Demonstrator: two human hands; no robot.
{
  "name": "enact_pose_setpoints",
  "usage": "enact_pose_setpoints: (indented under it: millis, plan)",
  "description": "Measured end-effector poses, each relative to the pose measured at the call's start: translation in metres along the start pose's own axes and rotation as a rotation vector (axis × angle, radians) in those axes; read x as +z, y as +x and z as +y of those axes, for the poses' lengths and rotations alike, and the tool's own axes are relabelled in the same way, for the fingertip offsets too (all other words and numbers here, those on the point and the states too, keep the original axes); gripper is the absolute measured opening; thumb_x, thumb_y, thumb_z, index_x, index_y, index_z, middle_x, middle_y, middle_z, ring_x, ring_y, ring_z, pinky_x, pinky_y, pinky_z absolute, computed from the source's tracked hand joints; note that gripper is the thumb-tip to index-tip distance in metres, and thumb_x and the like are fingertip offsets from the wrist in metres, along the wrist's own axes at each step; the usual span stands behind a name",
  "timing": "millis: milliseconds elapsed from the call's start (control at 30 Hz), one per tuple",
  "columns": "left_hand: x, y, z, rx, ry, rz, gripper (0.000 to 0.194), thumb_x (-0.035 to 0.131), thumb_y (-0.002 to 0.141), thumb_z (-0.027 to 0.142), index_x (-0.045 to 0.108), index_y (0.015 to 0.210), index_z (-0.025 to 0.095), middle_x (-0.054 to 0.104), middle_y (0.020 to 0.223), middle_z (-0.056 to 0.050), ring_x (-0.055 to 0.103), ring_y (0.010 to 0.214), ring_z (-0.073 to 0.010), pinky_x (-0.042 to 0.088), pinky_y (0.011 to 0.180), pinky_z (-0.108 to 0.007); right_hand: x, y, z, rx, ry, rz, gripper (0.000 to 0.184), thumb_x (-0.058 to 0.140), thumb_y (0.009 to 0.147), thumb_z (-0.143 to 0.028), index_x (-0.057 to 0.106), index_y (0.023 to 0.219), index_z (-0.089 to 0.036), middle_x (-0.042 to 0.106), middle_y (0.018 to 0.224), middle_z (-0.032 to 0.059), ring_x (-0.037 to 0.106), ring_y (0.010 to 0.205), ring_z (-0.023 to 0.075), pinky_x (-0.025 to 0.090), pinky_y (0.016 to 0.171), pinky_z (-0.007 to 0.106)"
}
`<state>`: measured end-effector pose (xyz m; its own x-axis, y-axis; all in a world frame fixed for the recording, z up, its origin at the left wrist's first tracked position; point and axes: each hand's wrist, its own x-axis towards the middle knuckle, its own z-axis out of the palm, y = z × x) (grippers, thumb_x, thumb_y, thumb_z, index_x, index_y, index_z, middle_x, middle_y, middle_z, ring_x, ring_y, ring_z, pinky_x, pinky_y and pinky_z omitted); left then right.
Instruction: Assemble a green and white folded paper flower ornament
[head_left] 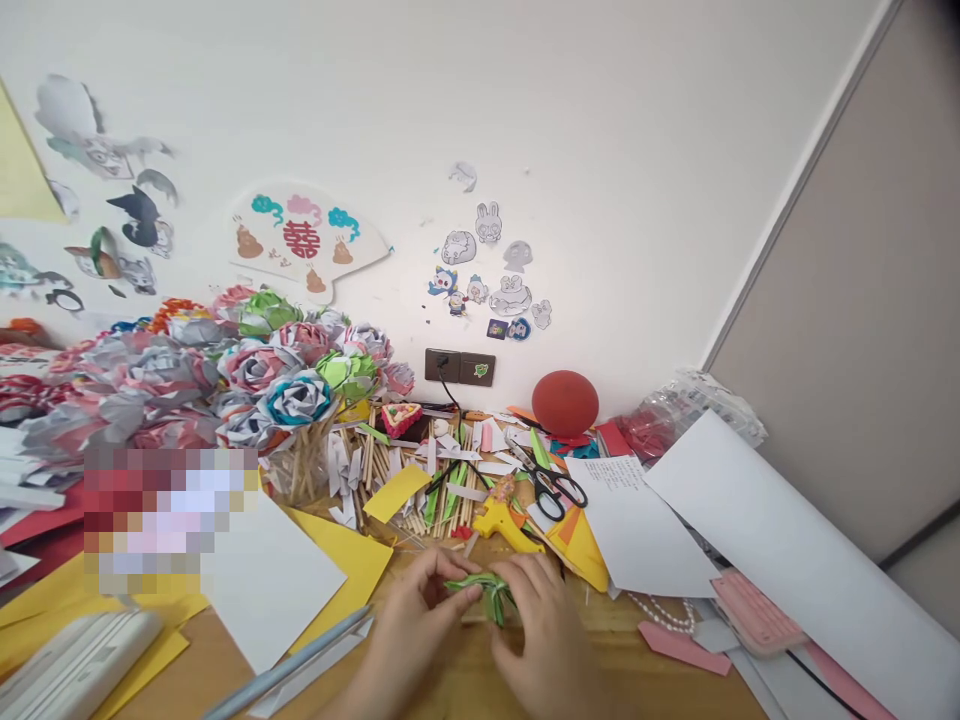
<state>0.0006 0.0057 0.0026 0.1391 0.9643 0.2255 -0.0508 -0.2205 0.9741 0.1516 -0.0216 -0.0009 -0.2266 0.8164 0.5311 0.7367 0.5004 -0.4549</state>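
Between my two hands is a small green folded paper piece [495, 596], held just above the wooden table near its front. My left hand [421, 615] pinches its left end between thumb and fingers. On the other side, my right hand [541, 625] is closed round its right part, with the fingers curled over the top. The piece has several narrow folds; its exact shape is partly covered by my fingers. Just beyond my hands lies a yellow glue gun [507, 526]. Black-handled scissors [553, 488] rest behind it to the right.
Many folded paper flowers [300, 398] are heaped at the left. Wooden sticks and paper scraps cover the back, beside a red balloon [565, 402]. White sheets [795, 540] and a pink calculator-like device [757, 612] lie right. White paper [274, 575] and a grey-blue rod [292, 662] lie left.
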Motion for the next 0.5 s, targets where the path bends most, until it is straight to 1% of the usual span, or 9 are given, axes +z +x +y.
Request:
enact_pose_setpoints:
  millis: [67, 133, 167, 200, 233, 300, 333, 400, 500]
  plan:
    - [-0.004, 0.003, 0.001, 0.017, 0.072, 0.008, 0.02, 0.066, 0.068, 0.03, 0.051, 0.065, 0.018, 0.063, 0.075, -0.004, 0.06, 0.074, -0.0197, 0.049, 0.067, -0.03, -0.001, 0.0, 0.005, -0.049, 0.009, 0.006, 0.048, 0.044, 0.062, -0.002, 0.049, 0.108, -0.017, 0.054, 0.101, 0.0086, 0.048, 0.096, 0.0247, 0.041, 0.083, 0.04]
    - [-0.008, 0.005, 0.001, 0.048, 0.185, -0.011, 0.013, 0.061, 0.072, 0.029, 0.054, 0.073, 0.018, 0.063, 0.075, -0.004, 0.06, 0.07, -0.0186, 0.049, 0.063, -0.029, -0.003, 0.001, 0.009, -0.084, 0.013, -0.038, 0.05, 0.042, 0.063, -0.002, 0.048, 0.11, -0.017, 0.055, 0.1, 0.0086, 0.049, 0.094, 0.0243, 0.042, 0.082, 0.039]
    - [-0.01, 0.005, 0.001, 0.089, 0.275, -0.039, 0.01, 0.059, 0.075, 0.027, 0.056, 0.078, 0.018, 0.063, 0.077, -0.004, 0.06, 0.071, -0.0183, 0.049, 0.063, -0.028, -0.003, 0.002, 0.011, -0.098, 0.013, -0.075, 0.049, 0.042, 0.064, -0.002, 0.048, 0.111, -0.017, 0.056, 0.1, 0.0084, 0.05, 0.093, 0.0239, 0.043, 0.081, 0.039]
    - [-0.011, 0.005, 0.001, 0.155, 0.386, -0.074, 0.009, 0.057, 0.076, 0.024, 0.057, 0.083, 0.019, 0.063, 0.082, -0.005, 0.06, 0.074, -0.0188, 0.049, 0.065, -0.029, -0.004, 0.002, 0.012, -0.108, 0.012, -0.11, 0.048, 0.041, 0.065, -0.002, 0.048, 0.111, -0.017, 0.057, 0.099, 0.0083, 0.05, 0.092, 0.0235, 0.044, 0.08, 0.038]
    - [-0.012, 0.005, 0.001, 0.246, 0.516, -0.112, 0.012, 0.056, 0.076, 0.021, 0.059, 0.088, 0.02, 0.063, 0.089, -0.006, 0.06, 0.08, -0.0201, 0.049, 0.069, -0.031, -0.006, 0.002, 0.013, -0.11, 0.009, -0.139, 0.048, 0.041, 0.067, -0.002, 0.048, 0.111, -0.017, 0.057, 0.099, 0.0082, 0.051, 0.091, 0.0233, 0.044, 0.08, 0.038]
    - [-0.013, 0.004, 0.001, 0.467, 0.78, -0.175, 0.019, 0.056, 0.076, 0.016, 0.06, 0.093, 0.022, 0.062, 0.098, -0.008, 0.057, 0.089, -0.0235, 0.046, 0.076, -0.035, -0.007, 0.002, 0.014, -0.1, 0.007, -0.173, 0.048, 0.04, 0.067, -0.002, 0.047, 0.112, -0.017, 0.057, 0.099, 0.0078, 0.051, 0.092, 0.0231, 0.044, 0.08, 0.038]
    - [-0.013, 0.003, 0.002, 0.568, 0.886, -0.192, 0.02, 0.055, 0.076, 0.013, 0.06, 0.094, 0.021, 0.062, 0.098, -0.009, 0.057, 0.09, -0.0247, 0.045, 0.076, -0.037, -0.008, 0.002, 0.014, -0.094, 0.009, -0.184, 0.049, 0.04, 0.066, -0.002, 0.046, 0.112, -0.017, 0.057, 0.099, 0.0076, 0.051, 0.092, 0.023, 0.043, 0.08, 0.038]
    - [-0.01, 0.002, 0.002, 0.71, 1.019, -0.208, 0.018, 0.05, 0.077, 0.01, 0.059, 0.09, 0.018, 0.065, 0.088, -0.008, 0.057, 0.081, -0.0238, 0.044, 0.072, -0.037, -0.008, 0.0, 0.013, -0.095, 0.02, -0.213, 0.051, 0.04, 0.064, -0.002, 0.046, 0.112, -0.017, 0.057, 0.1, 0.007, 0.05, 0.093, 0.0226, 0.043, 0.08, 0.037]
    - [-0.006, 0.001, 0.001, 0.791, 1.078, -0.248, 0.017, 0.043, 0.08, 0.008, 0.058, 0.087, 0.016, 0.064, 0.071, -0.006, 0.056, 0.065, -0.0185, 0.043, 0.063, -0.032, -0.005, -0.002, 0.01, -0.094, 0.006, -0.208, 0.055, 0.042, 0.061, -0.003, 0.044, 0.114, -0.017, 0.056, 0.1, 0.0073, 0.05, 0.092, 0.0232, 0.043, 0.079, 0.037]
